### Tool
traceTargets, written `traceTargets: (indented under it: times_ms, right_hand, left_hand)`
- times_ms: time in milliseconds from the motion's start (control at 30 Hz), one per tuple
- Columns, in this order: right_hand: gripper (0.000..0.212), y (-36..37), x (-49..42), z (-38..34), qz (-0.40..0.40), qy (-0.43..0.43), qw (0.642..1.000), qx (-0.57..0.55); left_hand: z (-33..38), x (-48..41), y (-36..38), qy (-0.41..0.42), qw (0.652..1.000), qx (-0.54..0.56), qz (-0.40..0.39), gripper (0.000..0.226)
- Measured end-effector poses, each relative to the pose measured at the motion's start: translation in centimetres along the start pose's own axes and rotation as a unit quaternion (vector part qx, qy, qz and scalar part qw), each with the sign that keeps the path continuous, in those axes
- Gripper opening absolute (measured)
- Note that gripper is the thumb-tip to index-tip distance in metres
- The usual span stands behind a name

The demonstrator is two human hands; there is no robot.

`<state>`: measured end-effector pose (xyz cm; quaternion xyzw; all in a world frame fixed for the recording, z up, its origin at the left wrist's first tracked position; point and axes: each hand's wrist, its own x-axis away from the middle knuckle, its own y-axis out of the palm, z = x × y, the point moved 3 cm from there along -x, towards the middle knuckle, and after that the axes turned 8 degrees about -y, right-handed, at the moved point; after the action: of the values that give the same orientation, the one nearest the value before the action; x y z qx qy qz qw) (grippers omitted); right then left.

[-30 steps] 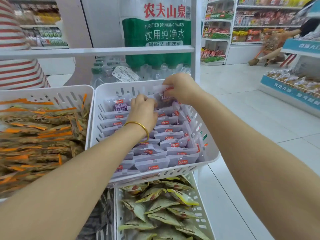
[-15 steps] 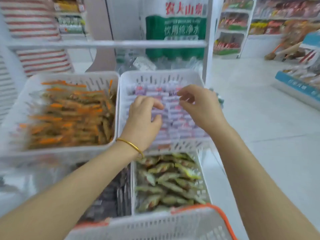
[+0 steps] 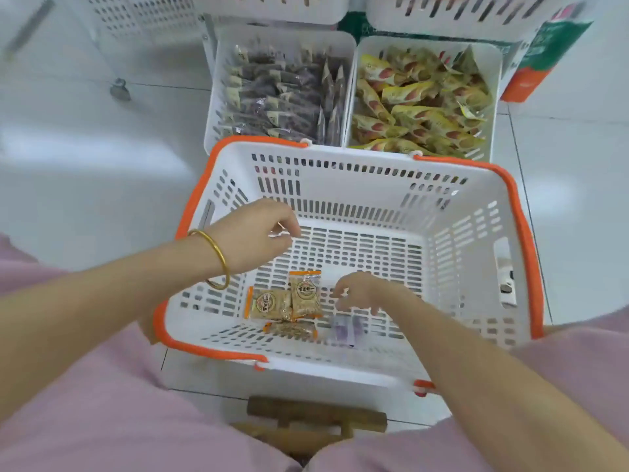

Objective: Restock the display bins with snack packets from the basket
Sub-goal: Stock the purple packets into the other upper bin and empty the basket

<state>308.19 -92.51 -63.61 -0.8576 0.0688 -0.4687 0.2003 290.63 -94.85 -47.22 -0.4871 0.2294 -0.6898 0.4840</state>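
The basket (image 3: 340,185) stood on the floor on the near side of the display bins (image 3: 289,35), so the left hand (image 3: 252,233) hung loose and empty over it while the right hand (image 3: 364,291), empty too, reached low toward the purple packet (image 3: 343,330) beside the tan packets (image 3: 286,301).

Bright, even light; soft motion blur

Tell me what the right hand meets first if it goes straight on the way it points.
Probably the orange-edged packet just beyond the right hand; depth is unclear, and a purple packet lies below it.
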Motion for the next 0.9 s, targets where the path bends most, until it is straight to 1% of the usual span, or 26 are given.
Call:
traceTargets:
  times_ms: [100,133,267,367,400,433,467,500,533,567,600,700,733,800,867,900]
  right_hand:
    - [0.042,3.0,0.4,0.4,-0.138,0.056,0.988,-0.036]
    - [0.043,3.4,0.1,0.6,-0.155,0.066,0.984,-0.054]
    - [0.045,4.7,-2.0,0.7,-0.158,0.068,0.982,-0.074]
    - [0.035,4.9,-3.1,1.0,-0.121,0.077,0.985,-0.091]
    - [0.031,4.6,-3.4,1.5,-0.105,0.079,0.983,-0.131]
    - [0.030,3.9,-3.3,1.8,-0.097,0.086,0.973,-0.192]
    - [0.035,3.1,-3.0,2.2,-0.096,0.095,0.953,-0.273]
    - [0.052,2.0,-2.2,2.2,-0.097,0.103,0.926,-0.349]
    - [0.070,0.8,-1.5,2.3,-0.107,0.090,0.903,-0.406]
    - [0.082,-0.4,-0.7,2.2,-0.116,0.054,0.888,-0.441]
    - [0.086,-1.6,0.2,1.7,-0.121,0.011,0.876,-0.467]
    - [0.073,-3.9,2.1,0.0,-0.105,-0.093,0.849,-0.510]
    - [0.070,-4.5,2.6,-0.7,-0.100,-0.121,0.845,-0.512]
    - [0.071,-5.3,3.3,-1.9,-0.082,-0.166,0.848,-0.496]
    - [0.075,-6.2,4.1,-2.8,-0.057,-0.198,0.865,-0.458]
    - [0.076,-6.7,4.4,-3.2,-0.039,-0.206,0.873,-0.440]
  left_hand:
    - [-0.7,0.3,1.7,-0.010,0.999,-0.017,-0.028,0.017]
    - [-0.8,0.4,2.0,-0.010,0.999,-0.025,-0.038,0.018]
    - [-0.8,0.0,2.3,-0.014,0.997,-0.047,-0.065,0.022]
    - [-0.3,-0.6,2.1,-0.002,0.996,-0.050,-0.068,0.022]
    - [-0.1,-0.8,2.1,0.001,0.996,-0.050,-0.069,0.023]
    - [0.0,-0.9,2.1,0.003,0.996,-0.051,-0.071,0.023]
    - [0.1,-1.1,2.1,0.005,0.996,-0.052,-0.072,0.024]
    - [0.2,-1.1,2.0,0.004,0.996,-0.052,-0.074,0.024]
    - [0.2,-1.3,2.0,0.002,0.996,-0.053,-0.075,0.025]
    - [0.2,-1.4,2.0,-0.001,0.996,-0.053,-0.077,0.028]
    - [0.3,-1.5,2.0,-0.007,0.995,-0.052,-0.079,0.031]
    - [0.4,-2.0,2.0,-0.030,0.996,-0.030,-0.083,0.048]
    - [0.4,-2.2,1.9,-0.037,0.996,-0.015,-0.085,0.053]
    - [0.5,-2.4,2.0,-0.057,0.993,0.025,-0.097,0.061]
    - [0.8,-2.5,2.0,-0.074,0.988,0.074,-0.114,0.062]
    - [1.1,-2.4,2.0,-0.074,0.985,0.097,-0.120,0.059]
